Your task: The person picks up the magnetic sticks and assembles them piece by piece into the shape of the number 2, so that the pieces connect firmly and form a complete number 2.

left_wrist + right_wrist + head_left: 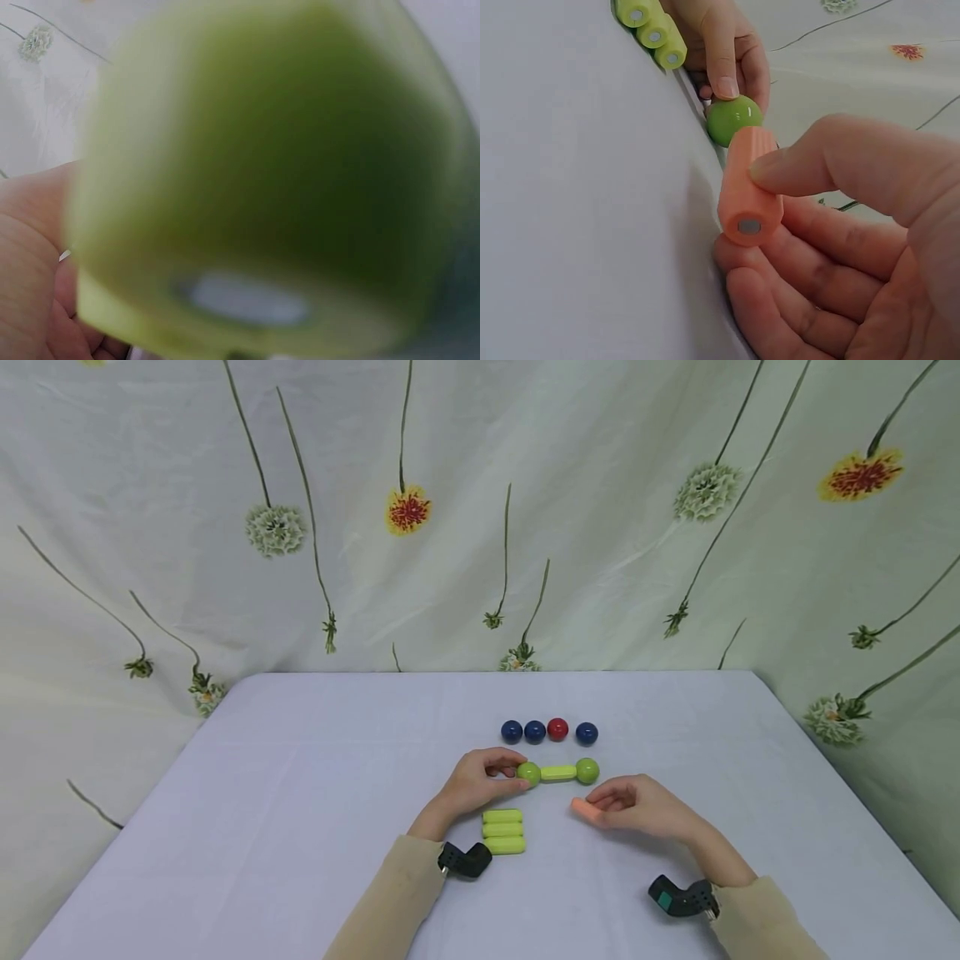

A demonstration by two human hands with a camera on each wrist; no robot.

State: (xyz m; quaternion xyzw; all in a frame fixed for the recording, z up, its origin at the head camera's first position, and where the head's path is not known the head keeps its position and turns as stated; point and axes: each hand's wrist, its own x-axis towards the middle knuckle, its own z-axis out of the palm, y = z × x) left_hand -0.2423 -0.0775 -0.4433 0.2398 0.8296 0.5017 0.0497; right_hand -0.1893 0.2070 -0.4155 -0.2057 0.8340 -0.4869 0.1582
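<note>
My left hand (pixel 480 781) pinches a green ball (pixel 528 773) between thumb and fingers. A yellow-green magnetic rod (pixel 558 773) links that ball to a second green ball (pixel 587 770) on its right. In my right hand (pixel 637 806) an orange magnetic rod (pixel 748 184) is pinched, a round metal disc showing at its near end. It is held just in front of the right green ball, apart from it in the head view. Several yellow-green rods (pixel 503 831) lie side by side near my left wrist; one fills the left wrist view, blurred.
Behind the joined piece stands a row of balls: blue ones (pixel 512 732) and a red one (pixel 557 729), with another blue ball (pixel 587 733) slightly apart at the right. The table (pixel 300 827) has a white cover and ends at a flowered curtain (pixel 450 593).
</note>
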